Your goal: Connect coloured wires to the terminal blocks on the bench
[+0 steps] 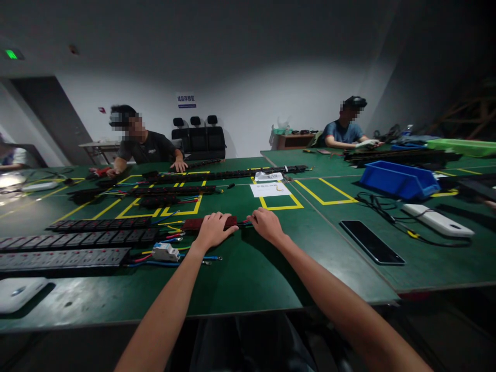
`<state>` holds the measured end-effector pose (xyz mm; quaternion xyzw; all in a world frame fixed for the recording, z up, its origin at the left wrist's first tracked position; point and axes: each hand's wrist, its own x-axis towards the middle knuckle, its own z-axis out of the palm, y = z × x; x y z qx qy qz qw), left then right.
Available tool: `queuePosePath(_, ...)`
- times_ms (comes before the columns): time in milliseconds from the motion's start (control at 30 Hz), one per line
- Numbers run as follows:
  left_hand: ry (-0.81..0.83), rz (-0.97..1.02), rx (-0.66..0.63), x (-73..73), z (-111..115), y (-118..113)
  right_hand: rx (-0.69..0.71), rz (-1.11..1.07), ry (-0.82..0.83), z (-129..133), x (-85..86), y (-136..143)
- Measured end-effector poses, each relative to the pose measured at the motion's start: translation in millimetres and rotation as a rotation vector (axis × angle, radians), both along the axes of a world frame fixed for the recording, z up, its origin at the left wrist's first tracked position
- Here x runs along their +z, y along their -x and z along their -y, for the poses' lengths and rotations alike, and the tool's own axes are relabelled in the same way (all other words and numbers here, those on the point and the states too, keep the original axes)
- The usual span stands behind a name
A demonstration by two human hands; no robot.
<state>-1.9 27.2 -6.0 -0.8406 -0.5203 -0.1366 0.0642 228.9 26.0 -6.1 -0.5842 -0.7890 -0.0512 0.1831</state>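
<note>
My left hand (215,229) lies over a dark red strip (191,224) on the green table, its fingers spread across the top and the thumb pointing right. At the strip's right end, my right hand (265,223) has its fingers closed on thin coloured wires (244,224). Yellow and green wires leave the strip's left end. Just left of my left hand, a white breaker (166,251) sits among red, yellow and blue wires with ring ends. Black socket strips (83,239) lie further left.
Right of my hands are a phone (372,242), a white power bank (437,220) with cables and a blue bin (399,180). Ahead lie a paper sheet (270,189) and long black strips (228,174). Two people (149,147) sit across the table. A white device (21,293) is at left.
</note>
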Motion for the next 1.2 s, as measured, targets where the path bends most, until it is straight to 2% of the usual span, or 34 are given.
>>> queuePosePath(200, -0.004, 0.006, -0.001, 0.8, 0, 0, -0.053, -0.01, 0.098, -6, -2.6, -8)
queuePosePath(667, -0.007, -0.009, 0.003, -0.8, -1, 0, -0.102, -0.048, 0.123, -9, -4.8, -7)
queuePosePath(900, -0.016, 0.005, 0.006, 2.0, 1, -1, 0.0, -0.048, -0.017, -4, 0.3, -1)
queuePosePath(1100, 0.003, -0.001, 0.001, 2.9, 2, -1, -0.084, -0.08, 0.104, -9, -0.3, -10)
queuePosePath(1200, 0.003, -0.001, 0.005, 2.5, 2, -1, -0.147, -0.118, 0.112, -11, 1.4, -16)
